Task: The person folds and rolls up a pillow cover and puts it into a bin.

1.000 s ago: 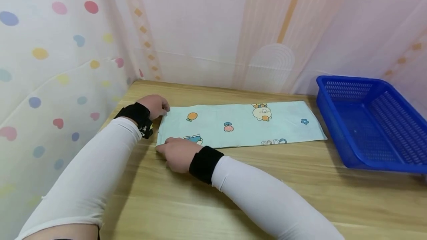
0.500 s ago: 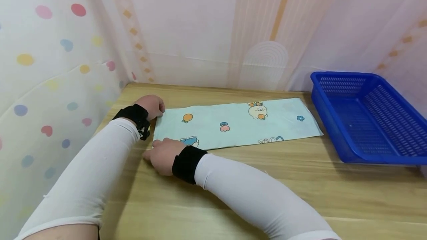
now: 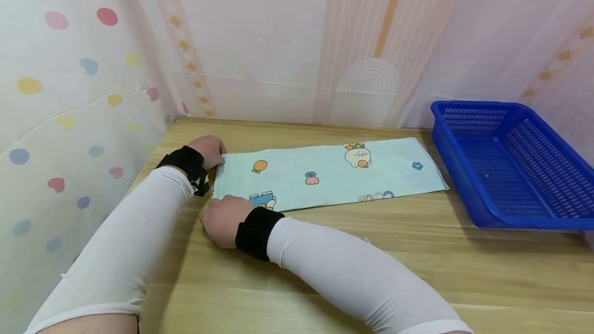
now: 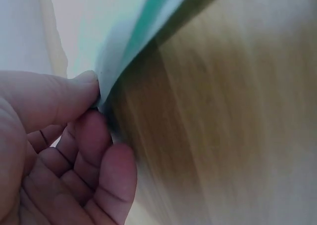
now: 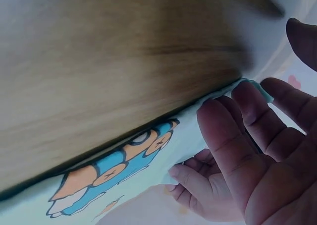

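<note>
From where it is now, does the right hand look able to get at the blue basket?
Probably yes: the right hand would have to leave the near left corner of the printed cloth, but nothing upright stands between it and the open-topped blue basket.

The fabric (image 3: 331, 169) is smooth, matt cloth. The bench (image 3: 464, 267) shows satiny wood grain. The basket (image 3: 464, 179) looks glossy plastic.

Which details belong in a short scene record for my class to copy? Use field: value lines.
Surface: wood-grain table
Main item: pale blue-green printed cloth, lying as a long strip
Left hand: pinches the cloth's far left corner
Right hand: fingers touch the near left corner; grip unclear
Container: blue basket, right of the cloth
Backdrop: pink patterned sheet behind, dotted sheet at left
</note>
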{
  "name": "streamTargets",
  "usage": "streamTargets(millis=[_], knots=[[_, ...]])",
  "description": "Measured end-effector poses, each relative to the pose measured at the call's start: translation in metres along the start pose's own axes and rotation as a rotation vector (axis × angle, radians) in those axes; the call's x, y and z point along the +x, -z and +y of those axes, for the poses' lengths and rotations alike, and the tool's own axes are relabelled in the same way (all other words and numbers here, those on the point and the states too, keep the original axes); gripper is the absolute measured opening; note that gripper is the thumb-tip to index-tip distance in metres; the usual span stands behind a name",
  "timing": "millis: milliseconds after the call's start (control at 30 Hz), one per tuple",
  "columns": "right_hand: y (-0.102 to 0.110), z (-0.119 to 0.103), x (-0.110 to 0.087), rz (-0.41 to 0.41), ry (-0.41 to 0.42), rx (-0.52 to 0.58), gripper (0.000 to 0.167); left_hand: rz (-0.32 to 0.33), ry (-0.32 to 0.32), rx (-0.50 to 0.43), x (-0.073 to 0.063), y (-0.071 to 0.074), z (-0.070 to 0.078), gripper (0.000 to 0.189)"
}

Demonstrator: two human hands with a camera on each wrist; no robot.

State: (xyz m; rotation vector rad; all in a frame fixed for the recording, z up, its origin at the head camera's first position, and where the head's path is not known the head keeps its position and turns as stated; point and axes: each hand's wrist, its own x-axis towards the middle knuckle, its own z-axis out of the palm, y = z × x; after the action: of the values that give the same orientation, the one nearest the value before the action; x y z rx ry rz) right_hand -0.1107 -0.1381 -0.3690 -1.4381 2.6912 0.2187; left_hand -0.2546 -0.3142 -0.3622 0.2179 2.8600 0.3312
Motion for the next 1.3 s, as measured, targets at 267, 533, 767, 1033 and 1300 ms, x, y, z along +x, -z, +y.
streamTargets(millis=[267,533,767,1033,1300], knots=[[-0.002,0.001,0.001,0.021,-0.016,0.027,0.022,-0.005,0.001,0.017,0.003,-0.003,-0.004,0.017],[-0.004,0.013,0.004,0.032,0.031,0.061,0.019,-0.011,-0.018,-0.089,0.004,0.001,-0.006,0.029],[-0.001,0.022,0.001,0.038,-0.028,0.287,0.022,-0.027,0.039,-0.170,0.008,0.000,-0.012,0.023],[-0.006,0.026,-0.003,0.036,-0.048,0.348,0.020,-0.021,0.010,-0.175,0.013,-0.003,-0.010,0.019],[-0.009,0.031,-0.008,0.012,-0.057,0.372,0.021,-0.029,0.008,-0.142,0.009,0.001,0.000,0.024]])
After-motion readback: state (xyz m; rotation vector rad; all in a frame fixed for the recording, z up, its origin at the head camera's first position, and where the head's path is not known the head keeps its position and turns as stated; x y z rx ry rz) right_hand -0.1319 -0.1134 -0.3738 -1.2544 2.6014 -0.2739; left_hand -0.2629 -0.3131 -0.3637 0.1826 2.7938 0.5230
